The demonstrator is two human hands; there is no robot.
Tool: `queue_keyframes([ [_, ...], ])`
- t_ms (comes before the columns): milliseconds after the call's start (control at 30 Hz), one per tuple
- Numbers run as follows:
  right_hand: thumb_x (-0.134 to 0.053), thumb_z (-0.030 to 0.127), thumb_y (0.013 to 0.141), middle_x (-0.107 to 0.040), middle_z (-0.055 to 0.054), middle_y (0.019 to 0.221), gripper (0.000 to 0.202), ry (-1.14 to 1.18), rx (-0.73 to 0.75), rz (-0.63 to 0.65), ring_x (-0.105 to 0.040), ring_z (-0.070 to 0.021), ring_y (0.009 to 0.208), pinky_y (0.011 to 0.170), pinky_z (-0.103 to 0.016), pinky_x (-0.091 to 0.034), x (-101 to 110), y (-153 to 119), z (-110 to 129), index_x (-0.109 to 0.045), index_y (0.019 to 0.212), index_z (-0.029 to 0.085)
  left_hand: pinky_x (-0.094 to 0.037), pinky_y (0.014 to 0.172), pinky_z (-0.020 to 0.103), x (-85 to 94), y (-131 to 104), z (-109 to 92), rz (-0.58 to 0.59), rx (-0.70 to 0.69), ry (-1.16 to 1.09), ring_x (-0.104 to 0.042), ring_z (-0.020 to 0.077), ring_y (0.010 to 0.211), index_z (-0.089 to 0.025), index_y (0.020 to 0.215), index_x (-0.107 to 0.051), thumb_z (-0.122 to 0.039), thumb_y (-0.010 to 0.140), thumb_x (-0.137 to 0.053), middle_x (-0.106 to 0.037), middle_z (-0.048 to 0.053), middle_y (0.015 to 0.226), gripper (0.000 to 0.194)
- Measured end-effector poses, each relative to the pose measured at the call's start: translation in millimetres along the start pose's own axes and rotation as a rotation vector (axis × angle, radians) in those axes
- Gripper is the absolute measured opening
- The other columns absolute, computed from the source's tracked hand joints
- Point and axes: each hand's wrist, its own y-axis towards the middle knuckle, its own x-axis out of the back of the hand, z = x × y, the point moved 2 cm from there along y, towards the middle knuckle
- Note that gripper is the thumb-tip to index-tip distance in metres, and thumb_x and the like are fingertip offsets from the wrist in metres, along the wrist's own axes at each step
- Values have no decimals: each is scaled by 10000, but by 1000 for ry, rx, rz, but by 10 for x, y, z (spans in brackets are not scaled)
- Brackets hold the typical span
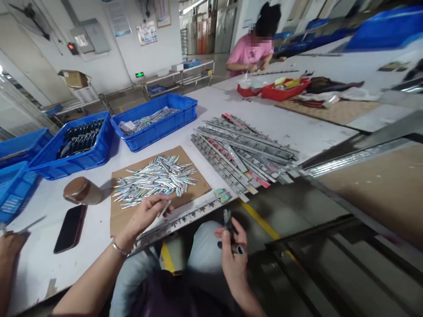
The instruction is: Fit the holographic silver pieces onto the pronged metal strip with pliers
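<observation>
My left hand [147,215] pinches a small shiny silvery piece [166,208] at the near edge of a cardboard sheet [117,220]. Heaped on that sheet is a pile of slim, pointed, iridescent silver pieces [157,178]. Over the gap beside my knee, my right hand [234,246] is wrapped round a dark tool [228,224] with a round tube end; its exact kind is unclear. Between the hands, a long narrow metal strip [188,216] with dark marks lies along the table edge, a green-and-tan piece [222,195] at its far end.
Many slotted metal strips [244,149] are stacked to the right. Blue bins [155,125] stand behind the cardboard. A brown-lidded jar [82,190] and a phone [70,229] lie left. Another person's hand [11,248] is at far left; a pink-shirted co-worker [249,55] sits across.
</observation>
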Motion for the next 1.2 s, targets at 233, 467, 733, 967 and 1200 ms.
queue_keyframes([
  [233,-657,629,831,-724,-61,844,547,75,-85,229,-640,-181,608,598,-316,-531,-230,148,-23,-590,1157,195,-495,687,250,-761,625,19,17,-83,-578,-642,143,722,-145,931,-684,-450,709,-871,-698,31,779,421],
  [467,-784,572,754,-658,-4,715,508,447,-310,191,-576,-131,580,548,-251,-443,63,332,-24,-652,1075,200,-477,651,253,-1155,988,177,-180,-250,-64,-587,146,735,-159,996,-736,-502,841,-689,-692,49,888,379],
  [733,-646,555,882,-655,-12,745,425,239,-94,334,-584,-150,596,579,-278,-462,-9,572,0,-636,1120,204,-517,707,280,-1145,1004,236,-162,-168,-188,-626,147,690,-149,944,-718,-479,821,-712,-703,32,777,352],
  [967,-440,292,991,-718,-110,927,399,-753,534,253,-687,-262,826,689,-342,-495,85,637,6,-580,1350,189,-527,819,299,-1154,997,186,-54,-284,29,-677,190,878,-166,890,-737,-396,893,-650,-756,76,990,246],
  [1200,-531,391,961,-700,-61,890,325,-262,224,342,-656,-219,774,694,-320,-490,125,595,66,-616,1232,235,-518,865,308,-1172,997,114,-39,-374,276,-694,195,927,-194,963,-736,-316,950,-578,-766,59,1028,199],
])
